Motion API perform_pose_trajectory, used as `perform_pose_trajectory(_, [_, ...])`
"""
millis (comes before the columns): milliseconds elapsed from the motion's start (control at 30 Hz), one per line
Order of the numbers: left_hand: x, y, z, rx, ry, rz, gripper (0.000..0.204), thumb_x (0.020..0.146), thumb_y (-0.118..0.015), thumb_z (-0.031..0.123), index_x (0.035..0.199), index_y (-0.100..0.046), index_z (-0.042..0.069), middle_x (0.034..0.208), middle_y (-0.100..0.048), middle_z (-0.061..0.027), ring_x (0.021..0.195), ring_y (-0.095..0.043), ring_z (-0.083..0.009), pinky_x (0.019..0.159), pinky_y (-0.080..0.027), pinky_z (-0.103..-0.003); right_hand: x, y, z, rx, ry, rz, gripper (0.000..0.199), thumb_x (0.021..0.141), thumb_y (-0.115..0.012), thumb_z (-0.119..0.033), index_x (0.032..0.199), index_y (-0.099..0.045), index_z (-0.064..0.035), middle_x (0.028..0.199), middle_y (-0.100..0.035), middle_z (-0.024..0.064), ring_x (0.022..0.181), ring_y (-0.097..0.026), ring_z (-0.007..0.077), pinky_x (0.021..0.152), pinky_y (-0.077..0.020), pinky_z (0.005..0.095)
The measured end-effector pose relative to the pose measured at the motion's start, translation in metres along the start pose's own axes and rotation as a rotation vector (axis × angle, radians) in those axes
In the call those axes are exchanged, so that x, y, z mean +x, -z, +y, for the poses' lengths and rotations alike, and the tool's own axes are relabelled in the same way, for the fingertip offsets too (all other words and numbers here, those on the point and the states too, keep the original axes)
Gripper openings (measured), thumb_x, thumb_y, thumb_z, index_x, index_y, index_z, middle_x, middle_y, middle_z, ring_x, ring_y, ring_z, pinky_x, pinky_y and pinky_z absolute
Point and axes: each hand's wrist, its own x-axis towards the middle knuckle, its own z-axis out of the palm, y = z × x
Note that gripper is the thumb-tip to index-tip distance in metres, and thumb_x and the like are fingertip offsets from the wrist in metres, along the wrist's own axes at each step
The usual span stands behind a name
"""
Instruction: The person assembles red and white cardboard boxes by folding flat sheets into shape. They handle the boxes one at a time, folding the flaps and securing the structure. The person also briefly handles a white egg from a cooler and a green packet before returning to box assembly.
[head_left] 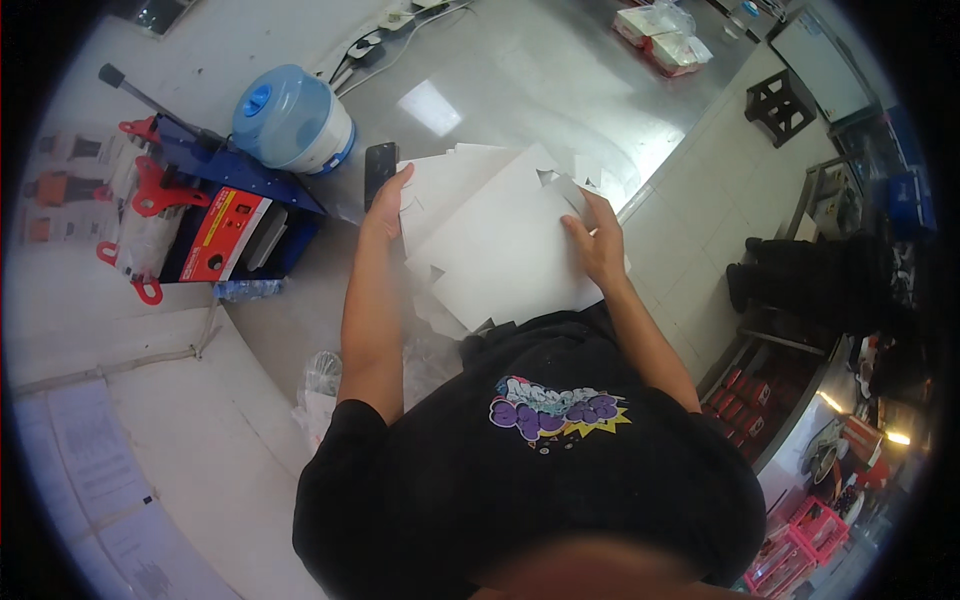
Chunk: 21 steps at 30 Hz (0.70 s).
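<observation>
Between my two hands is a loose stack of large white card sheets [505,240], fanned so that several edges show. Small notches are cut into some of their edges, and the near edge reaches my black shirt. My left hand [388,205] grips the stack's left edge, thumb on top and fingers out of sight behind. On the right side my right hand [600,240] is closed on the edge of the sheets, its fingers bent around a lifted corner. A dark phone [380,165] lies on the metal table [500,90] right beside my left hand.
Left of the sheets stand a blue-lidded round container [290,120] and a red and blue machine [230,225] with a lever. Clear plastic wrapping [430,365] lies near my left forearm. Tissue packs [665,40] sit at the table's far end; a black stool [780,107] stands beyond.
</observation>
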Motion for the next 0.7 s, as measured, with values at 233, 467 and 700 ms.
perform_pose_trajectory(233, [0.028,0.031,-0.023,0.276,-0.579,0.130,0.027,0.096,-0.059,0.018,0.119,-0.059,0.003,0.108,-0.067,-0.0078,0.095,-0.065,-0.0178,0.086,-0.051,-0.032,0.023,-0.018,0.026,0.159,-0.513,-0.089,0.037,0.085,-0.070,-0.013,0.116,-0.060,0.0045,0.092,-0.068,0.0145,0.089,-0.065,0.0207,0.081,-0.0510,0.0317])
perform_pose_trajectory(467, [-0.038,-0.010,-0.002,-0.133,-0.598,0.069,0.018,0.097,-0.053,0.015,0.110,-0.057,0.003,0.109,-0.066,-0.0119,0.103,-0.065,-0.0241,0.094,-0.050,-0.038,0.047,0.007,-0.004,0.646,-0.498,-0.052,0.029,0.082,-0.070,-0.007,0.108,-0.063,0.0029,0.100,-0.067,0.0101,0.087,-0.063,0.0149,0.077,-0.0511,0.0280])
perform_pose_trajectory(700, [-0.082,-0.014,-0.035,-0.295,-0.674,0.012,0.017,0.098,-0.048,0.018,0.109,-0.054,0.005,0.113,-0.064,-0.0126,0.109,-0.062,-0.0283,0.096,-0.049,-0.043,0.044,-0.017,-0.027,0.488,-0.402,0.036,0.038,0.085,-0.068,-0.007,0.119,-0.055,0.0041,0.108,-0.063,0.0113,0.096,-0.062,0.0169,0.083,-0.0500,0.0297])
